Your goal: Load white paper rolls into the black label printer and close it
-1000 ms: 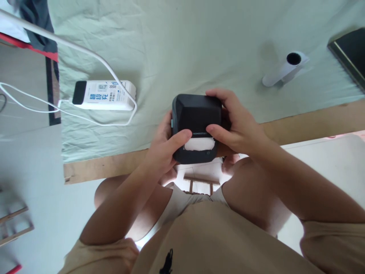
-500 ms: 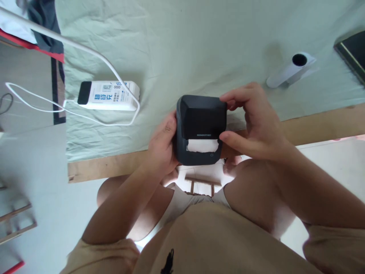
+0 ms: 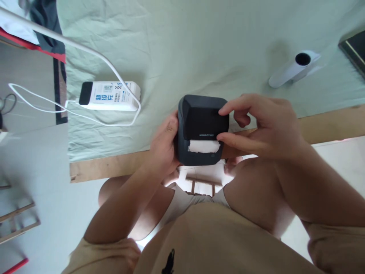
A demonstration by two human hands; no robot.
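A dark label printer with a glossy black lid sits at the cloth-covered edge. A strip of white paper with a ragged edge sticks out of its slot. My left hand grips the printer's left side, thumb along the edge and other fingers hidden beneath. On the right, my right hand has its index fingertip and thumb tip apart, both at the right part of the lid; the remaining fingers are curled.
A white power bank with a white cable lies at left. A roll of white material stands at right, near a dark box. A wooden edge borders the green cloth.
My right hand's index finger has shifted from the printer's upper right corner down and onto the lid. Its thumb has moved slightly left. My left hand keeps its hold.
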